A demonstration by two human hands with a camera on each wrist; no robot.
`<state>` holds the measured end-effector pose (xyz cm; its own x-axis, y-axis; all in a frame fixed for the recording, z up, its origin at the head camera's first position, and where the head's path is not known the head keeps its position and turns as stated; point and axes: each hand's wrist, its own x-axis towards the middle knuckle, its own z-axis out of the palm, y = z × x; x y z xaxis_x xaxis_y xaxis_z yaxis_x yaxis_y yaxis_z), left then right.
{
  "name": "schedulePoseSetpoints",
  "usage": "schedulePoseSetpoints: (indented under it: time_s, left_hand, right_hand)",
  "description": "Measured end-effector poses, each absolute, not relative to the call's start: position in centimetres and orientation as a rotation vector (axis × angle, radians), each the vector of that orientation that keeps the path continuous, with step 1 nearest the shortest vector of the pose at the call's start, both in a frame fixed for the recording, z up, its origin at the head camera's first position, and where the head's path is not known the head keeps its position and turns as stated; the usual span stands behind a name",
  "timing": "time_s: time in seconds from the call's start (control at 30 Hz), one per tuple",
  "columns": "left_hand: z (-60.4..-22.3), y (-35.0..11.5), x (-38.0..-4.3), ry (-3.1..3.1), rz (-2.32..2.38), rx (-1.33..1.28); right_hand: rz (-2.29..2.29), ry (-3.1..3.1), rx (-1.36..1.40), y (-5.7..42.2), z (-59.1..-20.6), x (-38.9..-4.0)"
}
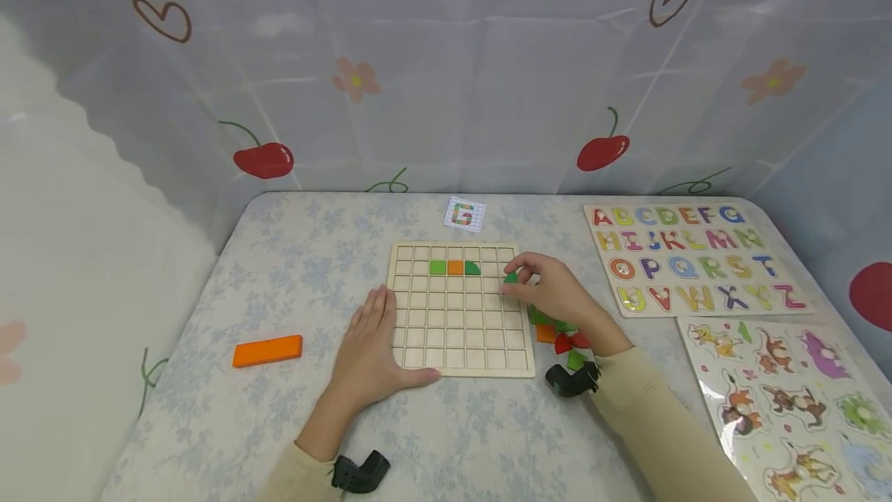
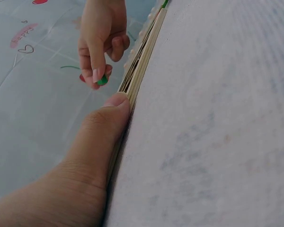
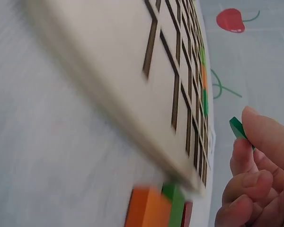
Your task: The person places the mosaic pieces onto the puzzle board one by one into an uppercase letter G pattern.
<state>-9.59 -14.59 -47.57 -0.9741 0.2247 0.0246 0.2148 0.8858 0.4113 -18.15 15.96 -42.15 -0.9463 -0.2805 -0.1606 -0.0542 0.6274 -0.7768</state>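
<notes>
A wooden grid board (image 1: 456, 318) lies in the middle of the table. In its second row sit a light green square tile (image 1: 437, 267), an orange square tile (image 1: 455, 267) and a dark green quarter-round tile (image 1: 471, 268). My left hand (image 1: 369, 347) rests along the board's left side, fingers straight, thumb touching the front edge. Above the board's right side, my right hand (image 1: 550, 285) pinches a dark green tile (image 3: 237, 127) between thumb and fingertip; its full outline is partly hidden. Under that wrist lies a pile of green, orange and red tiles (image 1: 546, 333).
A small card (image 1: 464, 214) with a coloured G pattern lies behind the board. An orange bar (image 1: 268, 351) is at the left. To the right are an alphabet puzzle (image 1: 697, 258) and an animal puzzle (image 1: 787, 409). A printed curtain (image 1: 446, 99) hangs behind the table.
</notes>
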Motion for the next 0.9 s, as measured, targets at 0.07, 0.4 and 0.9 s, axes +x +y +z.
schedulePoseSetpoints:
  time_s: [0.07,0.4,0.9]
  left_hand:
    - [-47.5,-14.6,-9.6,3.028,0.659,0.353]
    - [-47.8,-14.6,-9.7,3.039,0.639,0.355]
    - [-47.5,-14.4,-9.6,3.021,0.640,0.345]
  right_hand:
    - [-1.242,2.568,-0.277,15.0,-42.2,-18.5]
    - [-1.269,2.548,-0.349,10.5,-42.5,-19.9]
    - [-1.129,2.638,-0.444,4.6,-42.9,-21.6]
